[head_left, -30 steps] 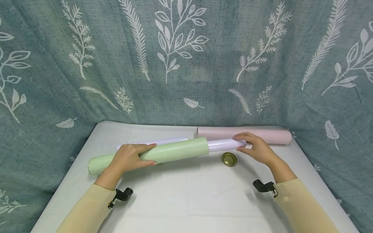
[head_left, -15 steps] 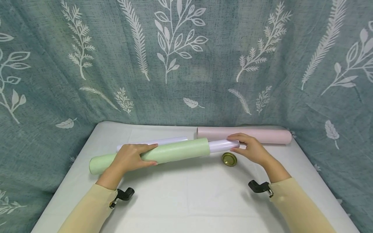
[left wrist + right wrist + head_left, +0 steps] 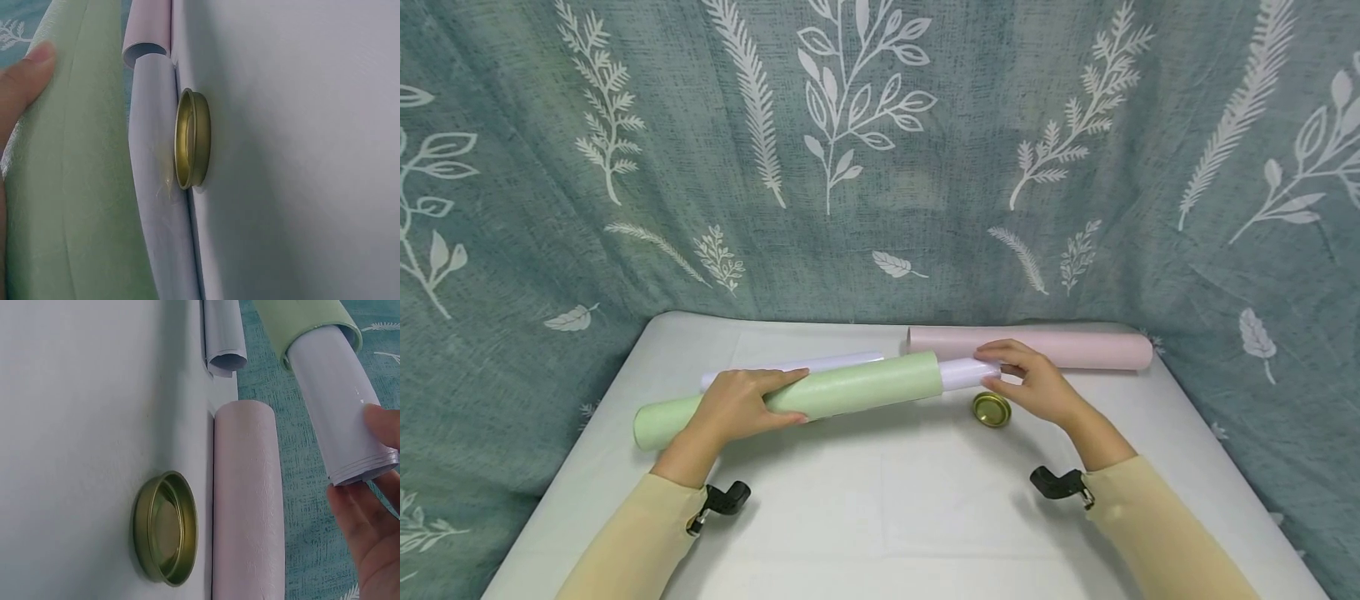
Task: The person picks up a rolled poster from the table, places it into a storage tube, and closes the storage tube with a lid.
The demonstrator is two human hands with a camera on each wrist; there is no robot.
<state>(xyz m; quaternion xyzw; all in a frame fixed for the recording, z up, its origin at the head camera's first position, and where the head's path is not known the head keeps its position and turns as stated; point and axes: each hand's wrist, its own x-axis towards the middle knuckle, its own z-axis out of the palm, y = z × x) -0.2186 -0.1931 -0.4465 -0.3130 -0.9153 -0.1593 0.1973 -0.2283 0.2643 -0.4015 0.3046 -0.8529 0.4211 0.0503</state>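
My left hand (image 3: pixel 741 408) grips a pale green cardboard tube (image 3: pixel 865 385) around its middle, thumb on the near side. The tube tilts slightly, its open right end raised above the table. A glossy white paper roll (image 3: pixel 961 374) sticks out of that end, most of it hidden inside. With fingers and thumb, my right hand (image 3: pixel 1037 387) holds the roll's outer end. In the right wrist view, the layered edge of the roll (image 3: pixel 337 400) shows between thumb and fingers. Below lies a round gold metal cap (image 3: pixel 992 409), hollow side up.
A pink tube (image 3: pixel 1105 350) lies along the back right of the white-covered table (image 3: pixel 880 517). Behind the green tube rests another white paper roll (image 3: pixel 842 361), partly hidden. A patterned green-blue curtain (image 3: pixel 955 167) hangs around the back and sides.
My right hand has moved left, pushing the paper roll deeper into the green tube, so less of it sticks out. My left hand and the tube have shifted very slightly right.
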